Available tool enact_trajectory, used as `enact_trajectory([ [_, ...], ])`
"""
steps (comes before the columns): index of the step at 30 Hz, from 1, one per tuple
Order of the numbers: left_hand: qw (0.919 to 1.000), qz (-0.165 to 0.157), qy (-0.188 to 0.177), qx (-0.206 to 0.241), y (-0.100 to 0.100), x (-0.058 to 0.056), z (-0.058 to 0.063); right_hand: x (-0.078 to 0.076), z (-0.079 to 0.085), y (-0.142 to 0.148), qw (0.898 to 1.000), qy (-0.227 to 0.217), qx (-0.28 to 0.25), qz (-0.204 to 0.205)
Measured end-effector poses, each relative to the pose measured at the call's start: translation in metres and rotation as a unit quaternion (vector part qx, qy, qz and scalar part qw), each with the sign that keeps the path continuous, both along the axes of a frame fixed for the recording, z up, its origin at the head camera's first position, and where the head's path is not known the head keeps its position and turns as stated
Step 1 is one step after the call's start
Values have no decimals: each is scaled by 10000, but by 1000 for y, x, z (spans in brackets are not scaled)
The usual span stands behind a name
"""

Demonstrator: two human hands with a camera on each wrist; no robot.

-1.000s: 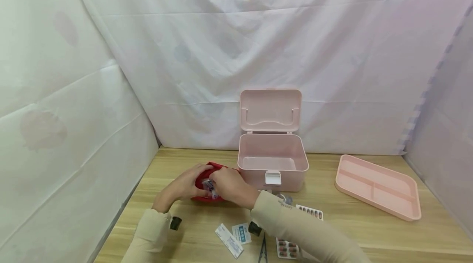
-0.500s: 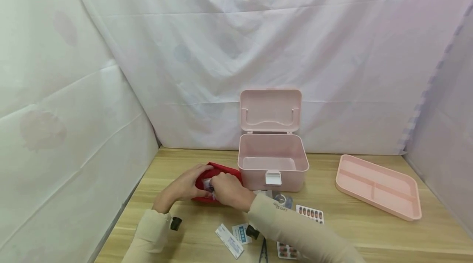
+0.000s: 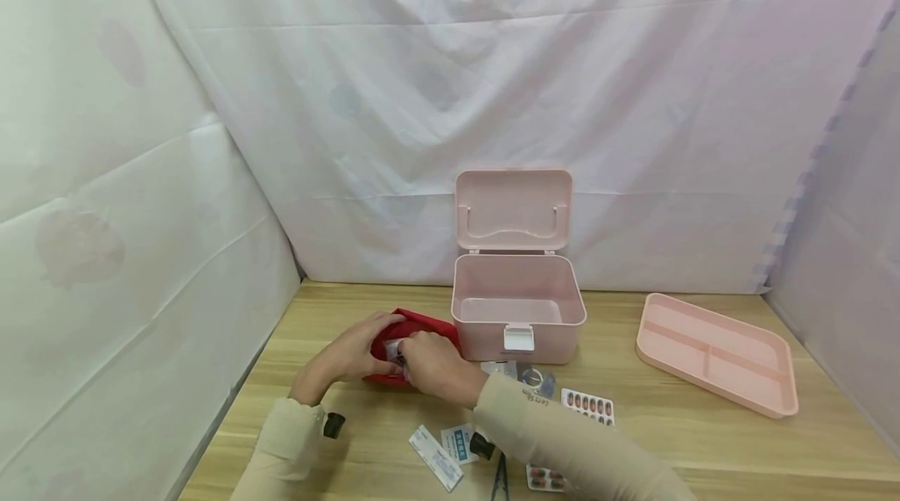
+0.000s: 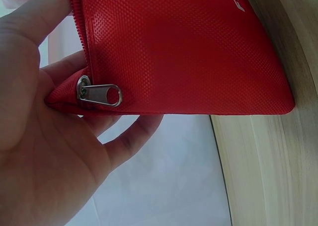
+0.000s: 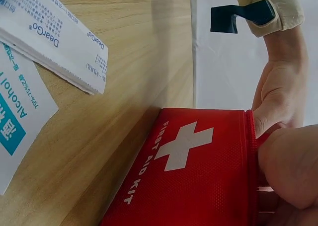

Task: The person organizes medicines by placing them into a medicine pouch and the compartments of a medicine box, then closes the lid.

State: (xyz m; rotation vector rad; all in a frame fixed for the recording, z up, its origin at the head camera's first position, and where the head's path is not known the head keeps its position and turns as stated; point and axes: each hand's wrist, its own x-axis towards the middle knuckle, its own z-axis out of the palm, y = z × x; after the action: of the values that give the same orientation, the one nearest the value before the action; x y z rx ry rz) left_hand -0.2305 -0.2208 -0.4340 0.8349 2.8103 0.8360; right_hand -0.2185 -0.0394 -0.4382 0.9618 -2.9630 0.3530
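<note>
A red zippered first aid pouch (image 3: 424, 320) stands on the table with its mouth open. My left hand (image 3: 354, 350) grips the pouch's left end at the mouth, thumb on the near side. Its metal zip pull (image 4: 101, 94) hangs beside that palm in the left wrist view. My right hand (image 3: 437, 364) reaches into the mouth; its fingertips are hidden, so whether they pinch anything is unclear. A whitish packet (image 3: 394, 348) shows inside, between the hands. In the right wrist view, the pouch front (image 5: 208, 186) bears a white cross and "FIRST AID KIT".
Behind the pouch's right end stands an open pink box (image 3: 520, 329), lid raised. A divided pink tray (image 3: 717, 355) lies far right. Nearer lie a white DearGo packet (image 3: 436, 457), an alcohol pad sachet (image 3: 458, 444), dark tweezers (image 3: 500, 479), capsule blister packs (image 3: 589, 405) and a clear roundish item (image 3: 538, 381).
My right hand has shifted slightly within the pouch mouth, and the packets inside show less than before. The left hand keeps its hold, and the pouch stays in place.
</note>
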Motion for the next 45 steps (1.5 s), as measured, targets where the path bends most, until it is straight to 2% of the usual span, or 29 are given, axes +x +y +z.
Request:
enact_trajectory([
  [5,10000,-35,76,-9,-1,0,0,2,2,1,10000,47,37,-66],
  [9,9999,-70,124,-23,-1,-1,-1,3,5,3,9998,216,-16,52],
  [16,10000,37,-51,2,0,1,-1,6,10,8,9993,318,-151,135],
  [22,10000,50,-44,-17,-1,1,-1,6,13,13,9984,363,-326,281],
  [29,10000,38,-21,4,-1,2,0,10,22,25,9956,-35,-806,466],
  [38,9998,153,-143,38,-1,0,-2,17,33,44,9881,-298,-1392,574],
  [45,10000,25,83,-8,-1,-2,-6,25,29,62,9805,-418,-1696,902],
])
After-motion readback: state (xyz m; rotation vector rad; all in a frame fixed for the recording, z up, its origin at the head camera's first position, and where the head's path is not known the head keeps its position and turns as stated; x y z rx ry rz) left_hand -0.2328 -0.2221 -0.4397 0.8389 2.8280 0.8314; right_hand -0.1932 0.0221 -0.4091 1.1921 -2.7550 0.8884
